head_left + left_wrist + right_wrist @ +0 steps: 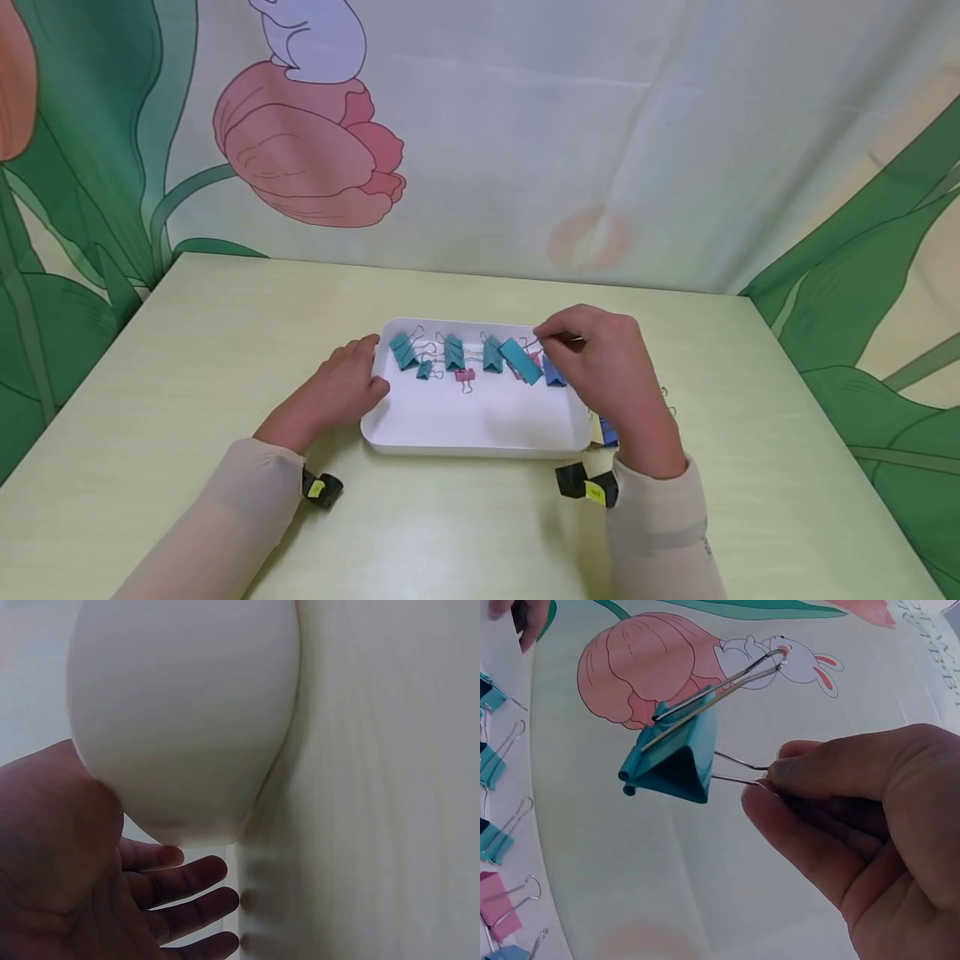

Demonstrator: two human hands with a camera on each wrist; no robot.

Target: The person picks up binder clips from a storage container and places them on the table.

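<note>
Over the right part of a white tray (465, 425), my right hand (603, 358) pinches a large teal binder clip (520, 361) by one wire handle. In the right wrist view, thumb and finger meet on that handle, and the clip's other handle (724, 694) sticks out free. My left hand (337, 383) holds the tray's left end, thumb over the rim and fingers along the outer wall. The left wrist view has those fingers (191, 911) spread near the tray's corner. Inside the tray, teal clips (453, 353), a small pink clip (465, 376) and a blue clip (554, 372) lie along the back.
A small teal clip (424, 370) lies by the leftmost large one. Beyond the tray's right end, yellow (596, 431) and blue clips (609, 432) are on the pale table (465, 533), partly hidden by my right arm. A printed curtain (510, 150) hangs behind the table.
</note>
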